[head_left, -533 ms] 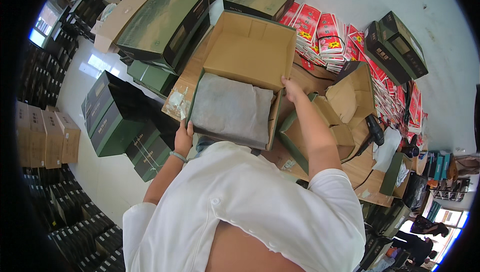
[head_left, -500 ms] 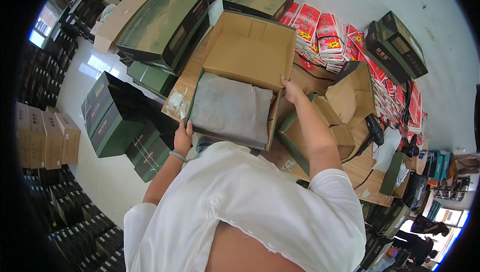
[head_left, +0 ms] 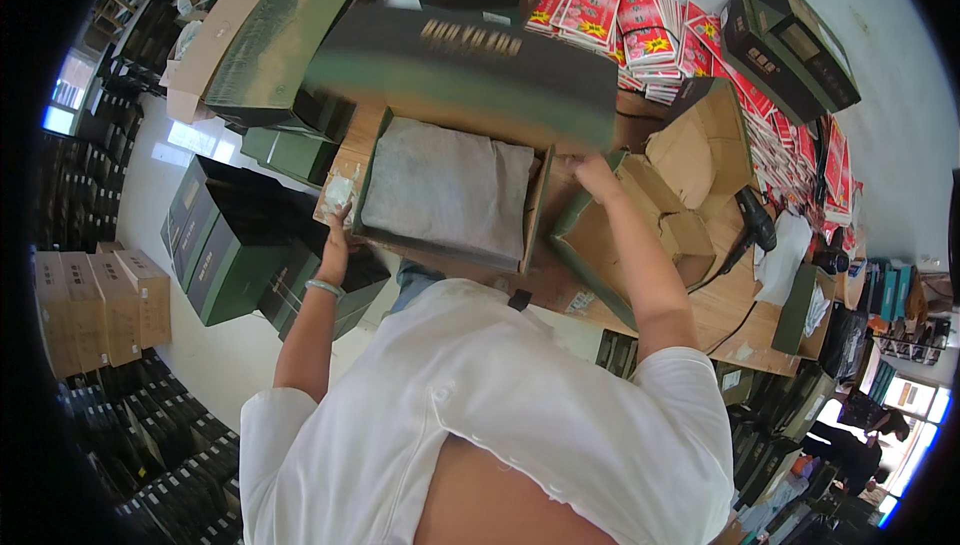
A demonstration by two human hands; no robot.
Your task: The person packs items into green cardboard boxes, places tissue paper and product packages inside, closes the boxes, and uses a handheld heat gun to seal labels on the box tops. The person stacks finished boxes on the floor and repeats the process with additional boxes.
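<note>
In front of me sits a shoebox [head_left: 536,210] with green outer edges and brown inside walls. A grey cloth-like wrapping [head_left: 447,182] fills it and hides whatever lies beneath. Over its far side tilts the dark green lid [head_left: 465,70], smeared by motion, its outer face toward me. My right hand [head_left: 597,177] is closed at the lid's near right edge; the fingertips are partly hidden. Beside the box's near left corner is my left hand [head_left: 334,235], fingers stretched out and holding nothing.
To the right lie an open box [head_left: 600,255] with brown cardboard inserts and a black hair dryer [head_left: 753,230]. Red printed bundles [head_left: 650,25] line the wall. Large boxes [head_left: 280,45] stand at the left, with stacked boxes [head_left: 225,255] below the wooden table [head_left: 755,323].
The lid has swung from leaning open, inside showing, to tilting toward me with its outer face visible. My left hand has come off the box and moved left and away from me.
</note>
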